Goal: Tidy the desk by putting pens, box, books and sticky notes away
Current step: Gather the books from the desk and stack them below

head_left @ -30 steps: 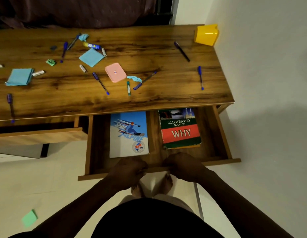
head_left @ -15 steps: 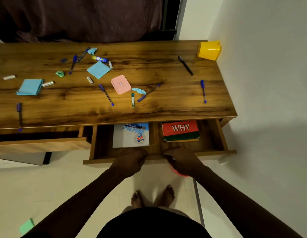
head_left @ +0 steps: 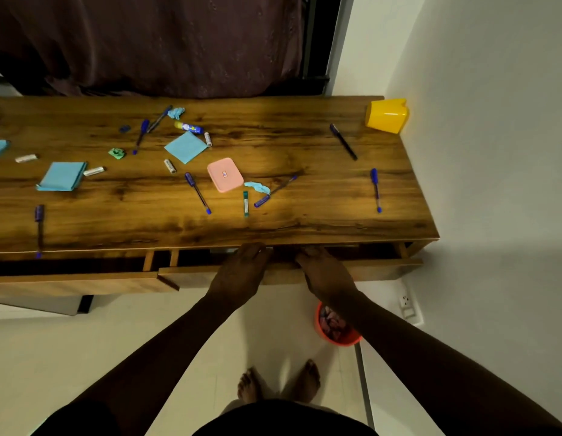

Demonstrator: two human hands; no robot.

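Drawer [head_left: 367, 272] at six o'clock of the desk [head_left: 304, 221], nearly shut, books inside hidden. Left hand [head_left: 238, 272] and right hand [head_left: 326, 275] flat on its front edge, fingers curled over, holding nothing. Likely risk: fingertips pinched under the desktop. Pens, pink box [head_left: 225, 174] and sticky notes [head_left: 185, 147] lying at twelve o'clock, not yet put away.

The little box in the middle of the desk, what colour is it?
Pale pink box, seen in the head view.
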